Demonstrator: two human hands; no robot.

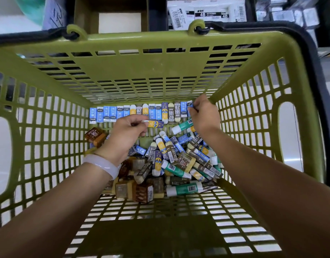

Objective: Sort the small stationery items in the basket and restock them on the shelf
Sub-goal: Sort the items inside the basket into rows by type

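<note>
In the green slotted basket [160, 58], a loose heap of erasers [177, 161] in blue, yellow, brown and green sleeves lies nearest. Beyond it, the left hand [127, 135] pinches a yellow-and-navy eraser [156, 124]. Farther, the right hand [204, 114] pinches a blue eraser [190, 107] at the end of the lined-up row [138, 112] along the basket's far wall.

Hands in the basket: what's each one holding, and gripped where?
Left hand pinches a yellow-and-purple eraser by its white left end. Right hand pinches a blue eraser at the right end of the row; the exact grip point is hidden.
</note>
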